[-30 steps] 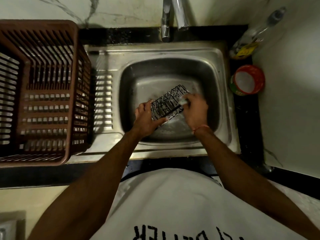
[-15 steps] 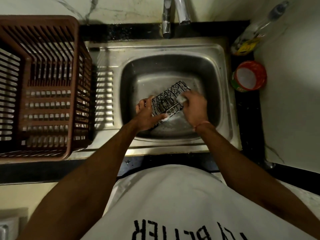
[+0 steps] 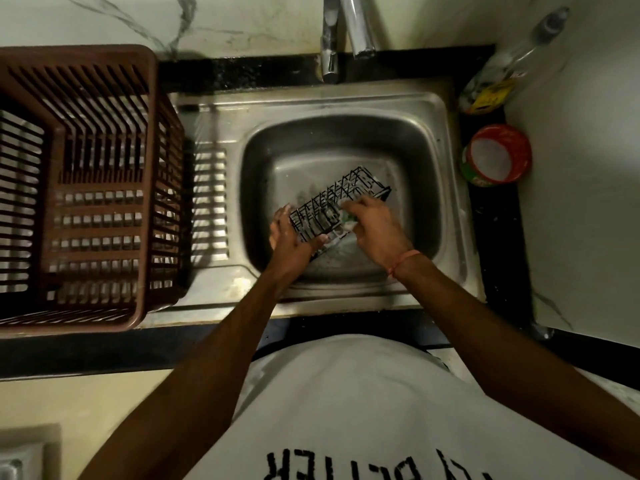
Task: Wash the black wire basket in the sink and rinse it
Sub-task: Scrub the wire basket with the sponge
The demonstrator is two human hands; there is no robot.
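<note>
Head view, black wire basket (image 3: 337, 206) tilted over sink (image 3: 446, 216) bowl, my left hand (image 3: 289, 242) gripping its near left end, my right hand (image 3: 379, 230) pinching a small scrubber (image 3: 347, 216) against the wires, tap (image 3: 356, 26) above, brown crate (image 3: 86, 188) left, red tub (image 3: 497, 157) right

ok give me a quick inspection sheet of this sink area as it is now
surface: steel sink, wet basin, drainboard on its left
job's things: black wire basket tilted over the basin; tap above, no stream visible
clutter: brown plastic crate on the left; red tub and clear bottle on the right
grippers: left hand grips the basket's near end; right hand presses a small scrubber on it
cables: nothing seen
surroundings: marbled wall, black counter edge
</note>
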